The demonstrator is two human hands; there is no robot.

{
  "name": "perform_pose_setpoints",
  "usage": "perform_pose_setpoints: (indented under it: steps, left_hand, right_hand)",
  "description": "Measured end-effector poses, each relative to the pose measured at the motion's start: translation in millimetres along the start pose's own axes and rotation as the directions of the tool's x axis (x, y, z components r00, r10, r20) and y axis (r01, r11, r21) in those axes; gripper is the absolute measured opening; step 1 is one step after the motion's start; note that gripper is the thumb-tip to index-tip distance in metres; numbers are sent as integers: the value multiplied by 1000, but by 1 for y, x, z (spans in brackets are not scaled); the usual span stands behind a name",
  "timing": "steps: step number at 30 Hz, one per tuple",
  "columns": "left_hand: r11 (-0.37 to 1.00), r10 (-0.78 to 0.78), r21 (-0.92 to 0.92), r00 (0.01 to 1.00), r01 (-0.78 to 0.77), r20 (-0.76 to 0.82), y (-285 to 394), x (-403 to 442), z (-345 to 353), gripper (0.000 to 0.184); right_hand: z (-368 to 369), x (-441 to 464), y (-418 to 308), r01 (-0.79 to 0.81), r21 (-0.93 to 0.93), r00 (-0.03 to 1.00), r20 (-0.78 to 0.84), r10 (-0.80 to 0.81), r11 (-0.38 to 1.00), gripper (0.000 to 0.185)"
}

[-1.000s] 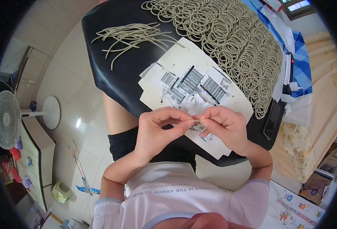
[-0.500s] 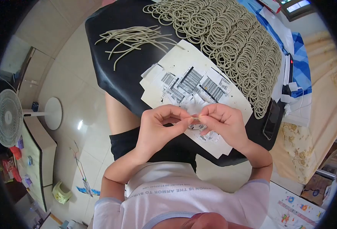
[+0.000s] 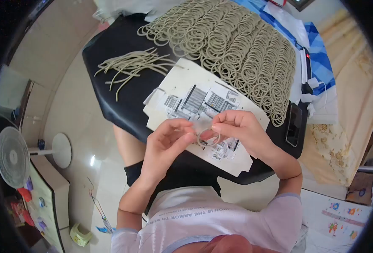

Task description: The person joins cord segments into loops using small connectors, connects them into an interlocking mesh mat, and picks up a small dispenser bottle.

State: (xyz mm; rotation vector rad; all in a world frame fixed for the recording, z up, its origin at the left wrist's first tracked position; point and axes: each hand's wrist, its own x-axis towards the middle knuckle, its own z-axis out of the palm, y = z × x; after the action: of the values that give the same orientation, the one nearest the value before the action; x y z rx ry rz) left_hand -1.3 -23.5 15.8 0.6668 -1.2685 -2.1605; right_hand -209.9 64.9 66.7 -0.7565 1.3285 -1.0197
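A thin beige ring of cord or tubing hangs over the cardboard, pinched at its upper right between the thumb and fingers of my right hand. My left hand is just left of the ring, its thumb and fingertips apart. Whether the left thumb tip brushes the ring, I cannot tell. Beneath both hands lies a flattened piece of cardboard with black-and-white barcode labels on it.
Rows of overlapping beige rings cover the far right of the black-topped table. Loose beige cord lengths lie at its left. A phone is by the right edge. A white fan stands on the floor at left.
My hands have moved apart, and a ring now shows between them, in the right fingers. The left fingers have opened from their pinch. The whole view has shifted slightly.
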Motion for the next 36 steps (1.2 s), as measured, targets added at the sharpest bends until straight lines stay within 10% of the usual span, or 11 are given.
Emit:
perform_pose_setpoints:
  steps: [9,16,19,23,26,36]
  left_hand:
    - [864,414,395,888,-314,-200,35,40,-42,20]
    - [134,765,967,643,-215,37,45,87,-90,22]
    - [42,733,987,676,-156,75,51,94,-90,27]
    - [4,670,985,732,-172,125,49,101,-90,28]
    - [-20,654,985,743,-172,142,47,100,-90,28]
    - [54,717,975,688,-218,114,46,99,-95,14]
  right_hand:
    - [-118,65,-74,341,-424,755,-409,-513,839,29]
    - [-196,145,-81,191,-492,625,-606,-492,849,35]
    - [-212,165,-77,205,-501,616,-602,-509,841,33]
    - [-226,181,-78,-75,-757,472,-600,-646,649,24]
    - [-225,183,-75,-253,-931,301,-334,-893,263,22]
    - [-126,105,-57,212,-882,477,-283,-832,421,12]
